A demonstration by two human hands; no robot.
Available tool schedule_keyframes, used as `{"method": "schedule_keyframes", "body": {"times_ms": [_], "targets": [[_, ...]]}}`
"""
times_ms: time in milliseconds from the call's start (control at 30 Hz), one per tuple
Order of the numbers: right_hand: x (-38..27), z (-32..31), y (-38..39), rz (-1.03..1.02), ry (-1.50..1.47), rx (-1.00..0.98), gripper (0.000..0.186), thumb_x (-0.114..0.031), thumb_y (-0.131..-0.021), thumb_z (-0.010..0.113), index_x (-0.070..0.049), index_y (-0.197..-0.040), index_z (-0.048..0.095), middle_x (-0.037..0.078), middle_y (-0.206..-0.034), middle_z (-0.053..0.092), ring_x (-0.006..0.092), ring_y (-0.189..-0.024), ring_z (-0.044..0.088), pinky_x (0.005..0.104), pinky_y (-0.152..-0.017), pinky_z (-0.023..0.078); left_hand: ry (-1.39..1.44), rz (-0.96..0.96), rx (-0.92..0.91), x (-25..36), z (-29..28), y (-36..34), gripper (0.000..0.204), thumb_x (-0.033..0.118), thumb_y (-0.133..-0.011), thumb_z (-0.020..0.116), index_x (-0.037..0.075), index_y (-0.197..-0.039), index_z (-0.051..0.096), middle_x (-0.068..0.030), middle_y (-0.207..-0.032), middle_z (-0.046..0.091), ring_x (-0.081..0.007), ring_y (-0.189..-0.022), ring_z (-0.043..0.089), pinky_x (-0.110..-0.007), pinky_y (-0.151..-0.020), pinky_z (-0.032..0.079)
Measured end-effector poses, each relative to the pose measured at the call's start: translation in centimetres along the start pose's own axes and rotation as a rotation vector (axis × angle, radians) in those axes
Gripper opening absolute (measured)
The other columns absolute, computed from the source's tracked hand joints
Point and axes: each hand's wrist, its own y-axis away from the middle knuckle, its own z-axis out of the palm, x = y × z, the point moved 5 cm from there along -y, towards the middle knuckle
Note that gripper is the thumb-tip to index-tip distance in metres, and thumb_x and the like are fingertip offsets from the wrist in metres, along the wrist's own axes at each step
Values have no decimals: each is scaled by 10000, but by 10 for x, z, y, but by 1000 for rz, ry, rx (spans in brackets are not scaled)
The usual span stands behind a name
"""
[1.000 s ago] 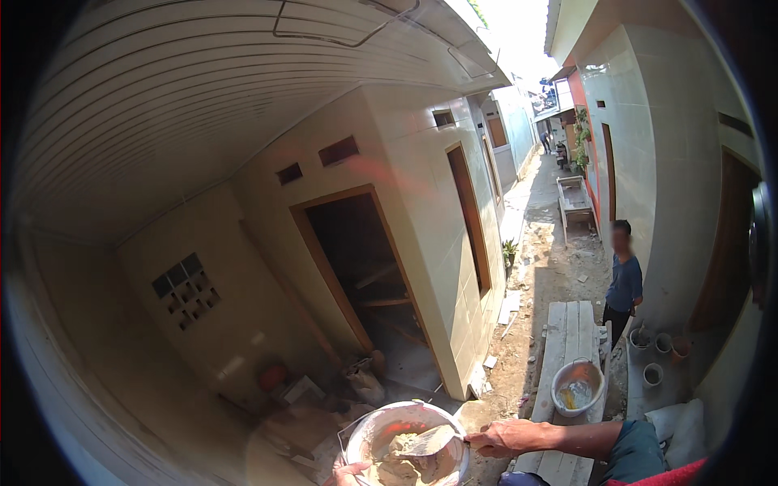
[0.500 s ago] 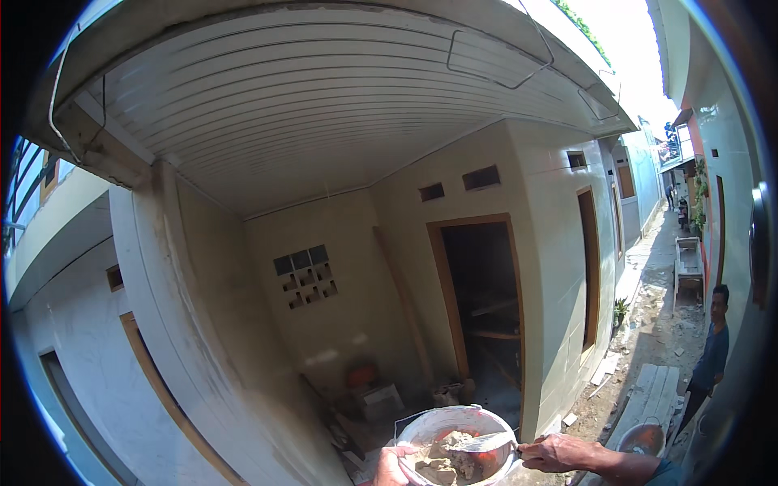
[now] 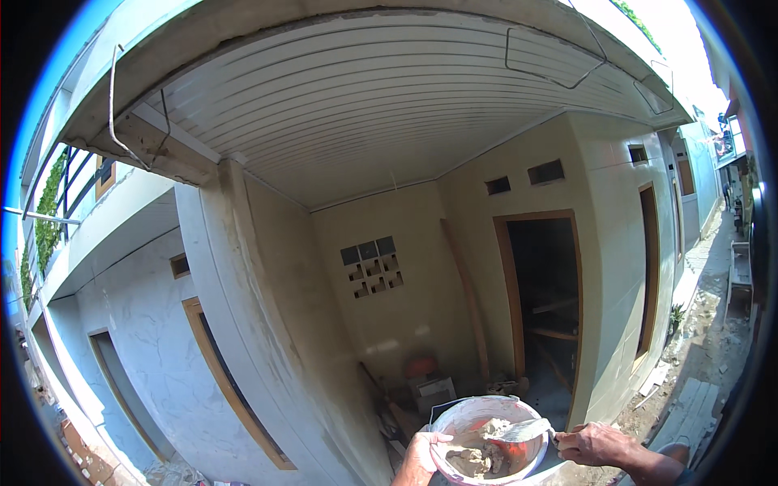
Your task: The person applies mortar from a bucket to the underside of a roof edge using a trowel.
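Where the frame meets its lower edge, the left hand (image 3: 421, 459) clasps the rim of a red-lined bucket (image 3: 488, 440) holding grey mortar (image 3: 480, 455); the right hand (image 3: 594, 443), closed on a trowel (image 3: 521, 430), lies just right, its blade pointing left into the bucket.

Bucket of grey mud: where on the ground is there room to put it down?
Bare dirt lies right of the doorway, between the house wall and the planks. Under the porch it is crowded: a box and boards. The left hand holds the bucket; the right hand holds the trowel.
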Motion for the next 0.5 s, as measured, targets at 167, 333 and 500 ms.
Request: {"method": "schedule_keyframes", "body": {"times_ms": [167, 333, 500], "targets": [[-6, -11, 13, -32, -46, 156, 353, -228, -872, 600, -97, -1197, 560, 149, -812, 635, 370, -763, 636, 463, -658, 517, 76, 53, -32, 1, -18, -3, 439, -23, -634, 499, -181, -1039, 562, -277, -1140, 573, -368, -1148, 516, -421, -1052, 393], [-24, -60, 20, 52, -14, 227, 407, -251, -867, 630, -60, -1226, 597, 185, -922, 650, 359, -800, 664, 418, -709, 547, 107, 14, -51, 20, 18, 25, 427, -54, -658, 534, -144, -1074, 570, -216, -1103, 615, -371, -1053, 580, -439, -973, 459], [-58, -131, 28, 1, 88, 352, 414, -257, -873, 633, -25, -1208, 557, 215, -972, 648, 398, -815, 650, 439, -727, 529, 1, 156, 49, 65, 55, 37, 449, -31, -649, 550, -129, -1087, 570, -229, -1111, 616, -361, -1060, 586, -431, -983, 450]]}}
